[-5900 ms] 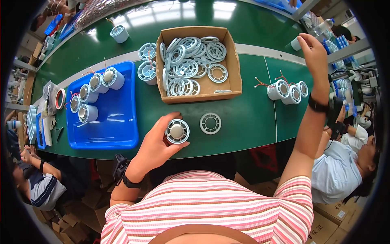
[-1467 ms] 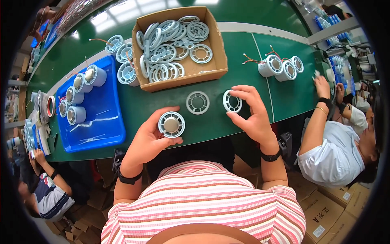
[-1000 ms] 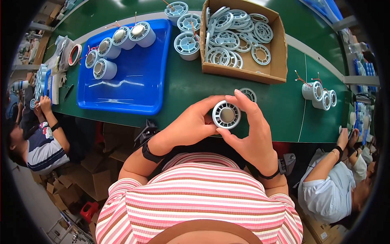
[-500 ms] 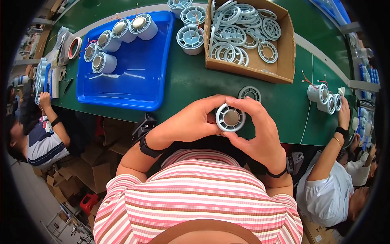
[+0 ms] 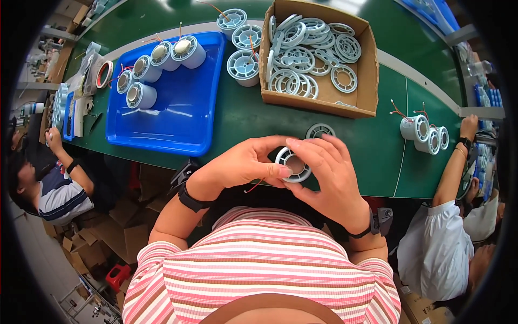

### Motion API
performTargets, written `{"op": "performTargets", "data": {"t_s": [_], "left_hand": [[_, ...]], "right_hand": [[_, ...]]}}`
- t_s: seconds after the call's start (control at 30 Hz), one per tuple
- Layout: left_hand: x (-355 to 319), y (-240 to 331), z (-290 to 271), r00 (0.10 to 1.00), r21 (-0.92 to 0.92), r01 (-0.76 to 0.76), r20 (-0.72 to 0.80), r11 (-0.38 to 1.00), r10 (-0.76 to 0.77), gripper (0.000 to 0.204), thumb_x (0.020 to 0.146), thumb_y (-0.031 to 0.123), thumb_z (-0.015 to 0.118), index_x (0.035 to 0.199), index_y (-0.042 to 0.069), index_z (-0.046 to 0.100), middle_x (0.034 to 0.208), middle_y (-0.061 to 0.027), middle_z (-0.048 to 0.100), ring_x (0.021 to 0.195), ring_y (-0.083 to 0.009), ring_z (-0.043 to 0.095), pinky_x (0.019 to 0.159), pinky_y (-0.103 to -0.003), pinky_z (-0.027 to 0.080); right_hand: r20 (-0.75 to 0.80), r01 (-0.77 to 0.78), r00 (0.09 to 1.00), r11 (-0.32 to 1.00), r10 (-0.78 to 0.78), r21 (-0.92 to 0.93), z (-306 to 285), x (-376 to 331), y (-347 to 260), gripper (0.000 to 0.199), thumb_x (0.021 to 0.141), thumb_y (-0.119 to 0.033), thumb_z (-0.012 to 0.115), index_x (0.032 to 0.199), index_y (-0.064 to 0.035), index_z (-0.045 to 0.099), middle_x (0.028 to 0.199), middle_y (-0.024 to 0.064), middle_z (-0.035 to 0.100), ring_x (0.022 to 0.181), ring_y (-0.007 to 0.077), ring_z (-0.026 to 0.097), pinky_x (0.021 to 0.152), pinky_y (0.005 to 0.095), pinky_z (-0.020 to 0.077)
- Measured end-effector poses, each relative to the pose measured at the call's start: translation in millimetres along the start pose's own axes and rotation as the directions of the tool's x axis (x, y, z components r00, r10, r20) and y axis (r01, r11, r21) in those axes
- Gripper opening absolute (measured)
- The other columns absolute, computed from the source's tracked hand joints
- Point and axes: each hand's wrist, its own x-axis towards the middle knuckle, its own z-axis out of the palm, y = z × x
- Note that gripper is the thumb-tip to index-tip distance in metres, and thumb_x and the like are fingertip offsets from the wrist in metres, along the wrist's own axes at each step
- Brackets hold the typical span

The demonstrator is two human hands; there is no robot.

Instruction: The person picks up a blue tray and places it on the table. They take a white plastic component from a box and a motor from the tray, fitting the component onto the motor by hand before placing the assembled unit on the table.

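Close in front of me, both hands hold a pale cylinder with a spoked ring end (image 5: 305,171), its round tan centre facing up. My left hand (image 5: 240,166) grips its left side, the thumb pressing on the rim. Curled around the right side is my right hand (image 5: 333,183), with fingers reaching over the ring face. A thin red wire (image 5: 253,187) hangs out below my left hand. Just beyond my right fingers, a loose grey spoked ring (image 5: 320,129) lies on the green table (image 5: 356,156). The cylinder's lower body is hidden by my hands.
A blue tray (image 5: 162,129) with several wired cylinders stands at left. A cardboard box (image 5: 318,107) of loose rings sits ahead, more cylinders (image 5: 243,66) beside it. Three cylinders (image 5: 428,139) stand at right, near a co-worker's arm (image 5: 450,167). Another person (image 5: 59,183) is at far left.
My hands have shifted slightly left with the cylinder, and my right fingers have come over its face. The red wire now shows. The right co-worker's hand has moved away from the three cylinders.
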Motion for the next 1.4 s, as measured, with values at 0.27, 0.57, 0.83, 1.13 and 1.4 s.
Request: {"op": "performTargets", "data": {"t_s": [0.27,0.57,0.83,1.13,1.4], "left_hand": [[-25.2,-8.9,37.7,0.923,0.286,-0.253,-0.217,0.924,0.319,0.058,0.096,0.011,0.070,0.147,0.001,0.046,0.126,-0.0098,0.063,0.103,-0.0175,0.069,0.086,-0.029,0.057],[-67.3,4.1,39.6,0.859,0.687,-0.245,-0.173,0.684,0.482,0.026,0.095,0.009,0.070,0.121,0.002,0.066,0.113,-0.0109,0.065,0.090,-0.0165,0.068,0.078,-0.028,0.054],[-118.5,34.6,-77.2,0.172,0.771,0.630,-0.257,0.095,0.951,0.037,0.085,0.006,0.073,0.121,0.005,0.064,0.127,-0.0130,0.059,0.119,-0.0337,0.055,0.097,-0.043,0.047],[-133.6,49.4,-77.4,0.569,0.900,0.400,-0.393,0.175,0.722,0.064,0.069,-0.004,0.081,0.129,0.010,0.062,0.131,-0.0106,0.059,0.116,-0.0328,0.053,0.102,-0.042,0.047],[-113.0,61.3,-35.4,0.498,0.965,0.259,-0.095,-0.043,0.862,0.064,0.064,0.001,0.086,0.123,0.008,0.063,0.116,-0.0100,0.065,0.110,-0.0309,0.058,0.098,-0.041,0.048]], "right_hand": [[-0.314,-0.224,0.929,0.973,0.197,-0.050,-29.8,-33.6,16.9,0.065,0.072,0.005,0.078,0.134,-0.0043,0.059,0.132,0.0140,0.063,0.119,0.0303,0.062,0.102,0.0399,0.0491],[-0.602,-0.521,0.756,0.792,0.256,-0.318,-65.6,-62.0,59.8,0.049,0.081,0.002,0.077,0.128,-0.0043,0.063,0.133,0.0126,0.062,0.118,0.0301,0.060,0.103,0.0408,0.0461],[-0.260,-0.250,0.950,0.923,0.174,-0.293,-10.8,-41.1,-5.0,0.034,0.082,-0.001,0.078,0.115,-0.0015,0.069,0.126,0.0149,0.062,0.115,0.0324,0.059,0.098,0.0399,0.0473],[-0.210,-0.306,0.930,0.952,0.302,0.017,24.8,-23.4,9.6,0.044,0.077,-0.006,0.083,0.118,-0.0019,0.066,0.127,0.0164,0.061,0.115,0.0357,0.058,0.098,0.0421,0.0471],[-0.188,-0.311,0.932,0.950,0.310,0.024,13.2,-22.5,21.8,0.062,0.078,-0.011,0.083,0.133,-0.0047,0.057,0.137,0.0185,0.057,0.121,0.0383,0.056,0.104,0.0444,0.0440]]}}
